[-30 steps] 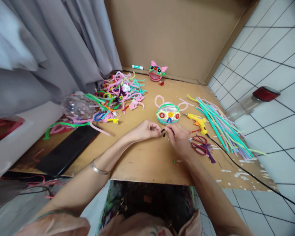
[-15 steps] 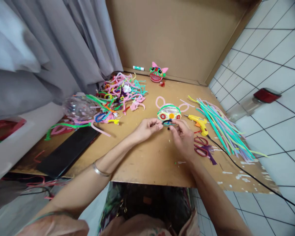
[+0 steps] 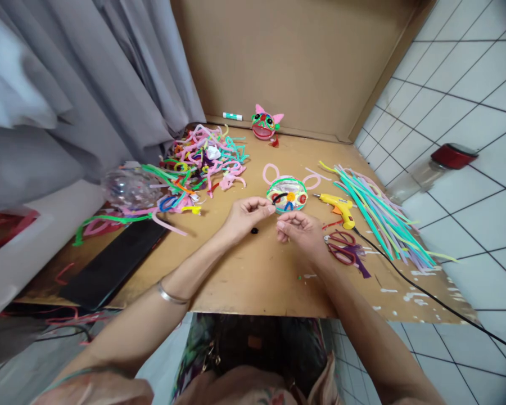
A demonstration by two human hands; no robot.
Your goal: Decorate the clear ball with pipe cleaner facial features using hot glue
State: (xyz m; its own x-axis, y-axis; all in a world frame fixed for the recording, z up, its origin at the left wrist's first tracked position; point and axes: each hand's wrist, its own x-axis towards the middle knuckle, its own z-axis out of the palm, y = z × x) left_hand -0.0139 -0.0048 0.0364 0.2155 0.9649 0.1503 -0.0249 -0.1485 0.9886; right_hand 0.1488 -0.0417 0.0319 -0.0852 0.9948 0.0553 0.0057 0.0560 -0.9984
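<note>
My left hand [image 3: 249, 218] pinches one end of a short black pipe cleaner [image 3: 280, 197], which curves up and right in front of the craft face. Apart from it, my right hand [image 3: 300, 232] has its fingers curled and thumb pressed against them; whether anything small is between them cannot be seen. Just beyond both hands lies the craft face [image 3: 287, 184], with a green rim, red round eyes, an orange nose and a blue piece below. Pink pipe cleaner loops [image 3: 271, 173] stick out beside it. A small black piece [image 3: 254, 230] lies below my left hand.
A yellow glue gun [image 3: 339, 207] with its cord, red-handled scissors [image 3: 342, 247] and a bundle of pipe cleaners [image 3: 375, 214] lie right. Tangled scraps [image 3: 204, 154] and a dark flat object [image 3: 113, 264] are left. A finished cat-like face [image 3: 265, 124] and glue stick [image 3: 233, 116] stand behind.
My right hand has come off the black pipe cleaner and moved slightly down, while my left hand still holds it. A small black piece now shows on the table below my left hand.
</note>
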